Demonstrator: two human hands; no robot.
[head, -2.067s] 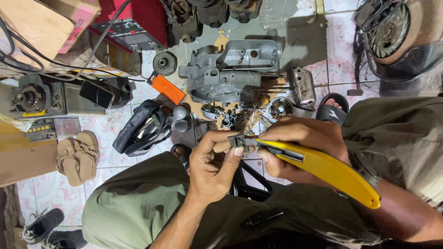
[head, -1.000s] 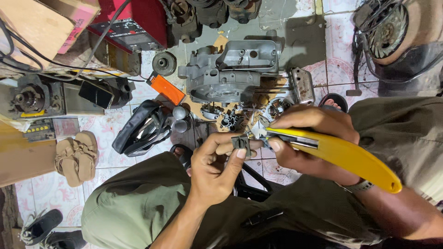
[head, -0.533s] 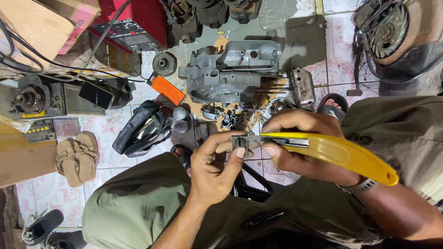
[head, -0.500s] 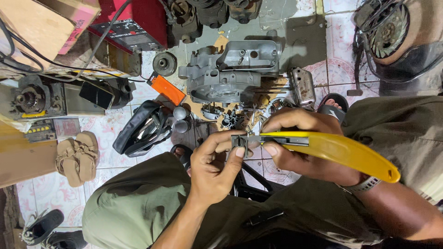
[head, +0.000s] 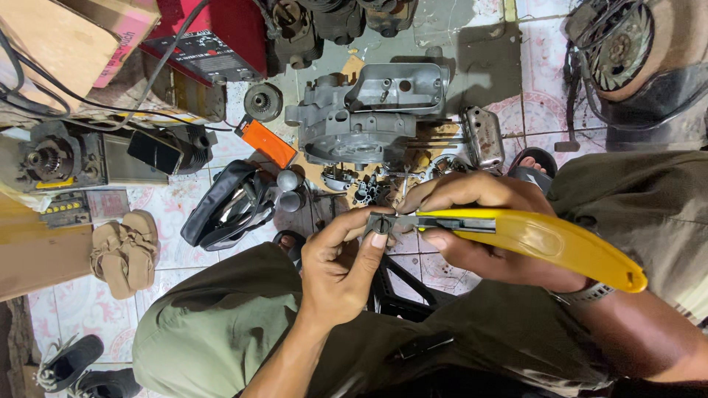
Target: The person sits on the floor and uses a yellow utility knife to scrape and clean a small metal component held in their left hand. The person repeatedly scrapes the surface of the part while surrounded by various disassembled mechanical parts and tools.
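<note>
My right hand (head: pixel 487 232) grips a yellow utility knife (head: pixel 546 239) whose handle runs out to the right. Its blade tip meets a small dark metal part (head: pixel 379 223). My left hand (head: pixel 339 269) pinches that part between thumb and fingers, just left of the blade. Both hands hover over my lap, above olive-green trousers (head: pixel 221 332). The side of the part under my fingers is hidden.
On the tiled floor ahead lie a grey engine casing (head: pixel 369 118), small loose parts (head: pixel 369 188), an orange box (head: pixel 269 142), a black bag (head: pixel 228 203), a red machine (head: pixel 214 37), a pair of tan sandals (head: pixel 125 250) and a fan-like motor (head: pixel 619 44).
The knife handle has swung between frames, rising on the right and then dropping again. The blade tip stays at the small part, and my left hand has barely shifted.
</note>
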